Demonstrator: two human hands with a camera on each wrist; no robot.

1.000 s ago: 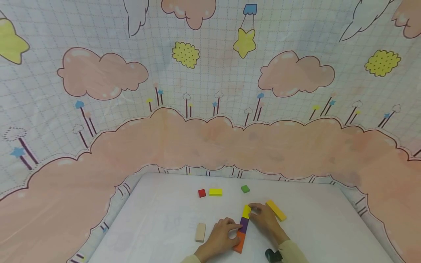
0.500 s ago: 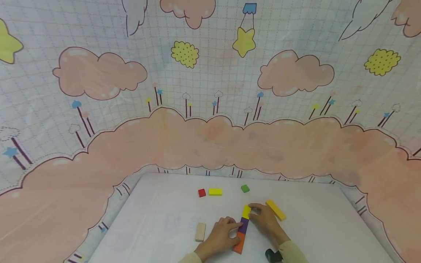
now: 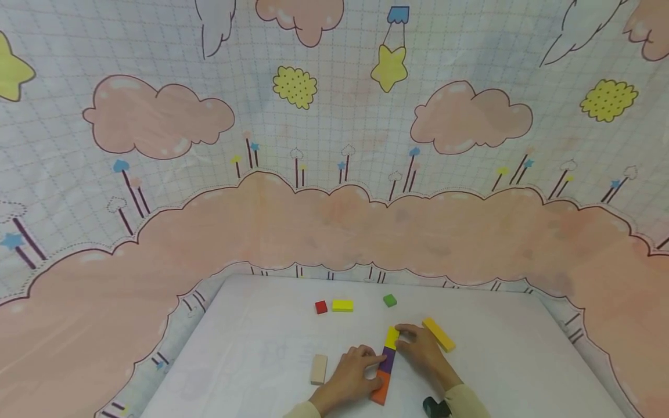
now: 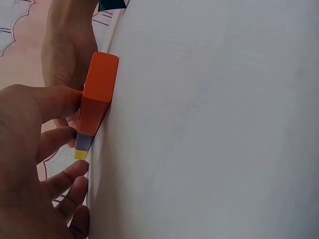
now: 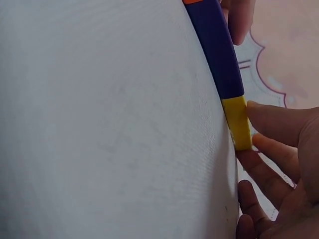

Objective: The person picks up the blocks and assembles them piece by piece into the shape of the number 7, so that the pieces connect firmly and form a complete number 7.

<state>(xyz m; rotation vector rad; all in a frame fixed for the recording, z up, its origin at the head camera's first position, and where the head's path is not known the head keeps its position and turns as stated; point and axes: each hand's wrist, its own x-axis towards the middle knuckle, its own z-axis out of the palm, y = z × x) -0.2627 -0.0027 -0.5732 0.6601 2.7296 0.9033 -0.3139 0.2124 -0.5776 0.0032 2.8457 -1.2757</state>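
Observation:
An orange block [image 3: 380, 390], a purple block [image 3: 387, 360] and a yellow block [image 3: 392, 338] lie end to end in a straight row on the white table. My left hand [image 3: 349, 374] is on the row's left side, its thumb against the orange block and its extended index finger touching the purple one. At the far end, my right hand [image 3: 420, 348] pinches the yellow block. The right wrist view shows the thumb on that block's [image 5: 238, 124] side and a fingertip at its end. In the left wrist view the orange block [image 4: 102, 79] looms closest.
A red cube [image 3: 321, 307], a flat yellow block [image 3: 342, 306] and a green block [image 3: 389, 300] lie farther back. A long yellow-orange block [image 3: 439, 335] is right of the right hand. A plain wooden block [image 3: 318, 370] lies left; a dark green object [image 3: 435, 407] sits by the right sleeve.

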